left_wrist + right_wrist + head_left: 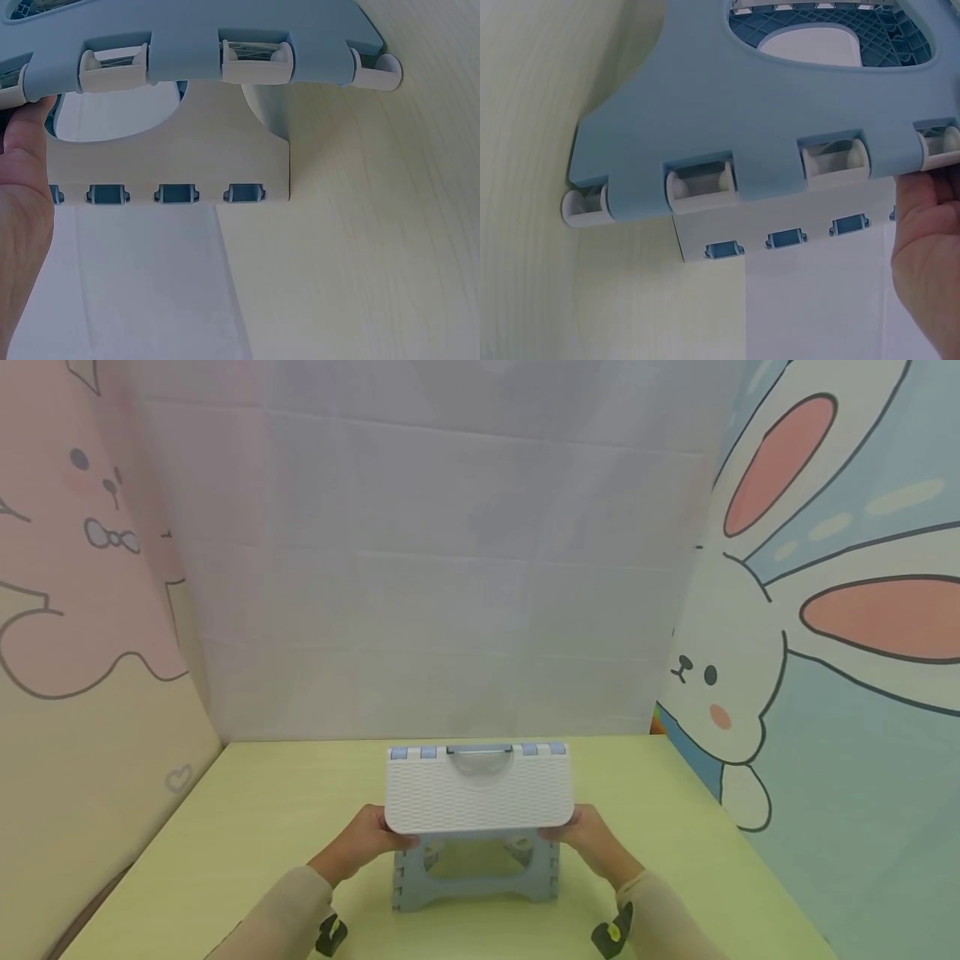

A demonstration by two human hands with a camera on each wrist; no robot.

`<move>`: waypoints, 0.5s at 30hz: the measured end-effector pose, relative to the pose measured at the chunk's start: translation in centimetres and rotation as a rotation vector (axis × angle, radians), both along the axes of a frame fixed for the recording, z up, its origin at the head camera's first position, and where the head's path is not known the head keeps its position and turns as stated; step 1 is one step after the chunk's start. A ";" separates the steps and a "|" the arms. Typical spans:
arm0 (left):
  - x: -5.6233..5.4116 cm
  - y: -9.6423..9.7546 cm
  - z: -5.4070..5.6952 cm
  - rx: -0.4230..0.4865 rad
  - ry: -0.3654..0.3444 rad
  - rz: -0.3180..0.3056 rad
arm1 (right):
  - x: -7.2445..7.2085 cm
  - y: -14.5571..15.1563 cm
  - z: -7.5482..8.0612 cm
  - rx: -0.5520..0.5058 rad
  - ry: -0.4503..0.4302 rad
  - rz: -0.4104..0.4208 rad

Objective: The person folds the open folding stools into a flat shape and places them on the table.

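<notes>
A folding step stool with a white woven-textured top (pixel 480 797) and blue-grey hinged legs (pixel 476 887) stands unfolded in the head view, its top tilted toward the camera. At the left end of the top my left hand (pixel 366 838) grips the stool, thumb below the front edge. My right hand (pixel 591 838) holds the opposite end in the same way. In the left wrist view the blue side panel (pixel 187 45) shows its white hinge knuckles, with the hand at the left border. The right wrist view has a similar panel (pixel 727 112); part of the right hand is cut off.
The stool is over a pale yellow table (pixel 285 802). A white cloth backdrop (pixel 435 568) hangs behind it. Cartoon-printed cloths line both sides, including a white rabbit (pixel 738 652) on the right. A carry handle (pixel 480 749) sits along the top's far edge.
</notes>
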State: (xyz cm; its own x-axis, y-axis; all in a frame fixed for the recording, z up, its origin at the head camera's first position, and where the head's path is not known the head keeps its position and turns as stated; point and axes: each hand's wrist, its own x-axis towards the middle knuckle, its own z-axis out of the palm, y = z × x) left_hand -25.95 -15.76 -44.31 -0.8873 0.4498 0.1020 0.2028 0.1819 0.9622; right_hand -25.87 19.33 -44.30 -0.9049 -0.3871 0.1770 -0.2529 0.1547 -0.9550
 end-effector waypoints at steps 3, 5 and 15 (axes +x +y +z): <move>0.0 0.0 0.0 0.005 0.007 -0.005 | -0.1 0.1 -0.1 0.010 0.005 0.003; 0.0 0.1 0.0 0.009 0.006 -0.006 | -0.1 0.2 -0.2 0.015 0.009 0.005; 0.2 0.1 0.1 0.002 0.008 0.006 | -0.2 0.2 -0.3 0.000 0.014 0.020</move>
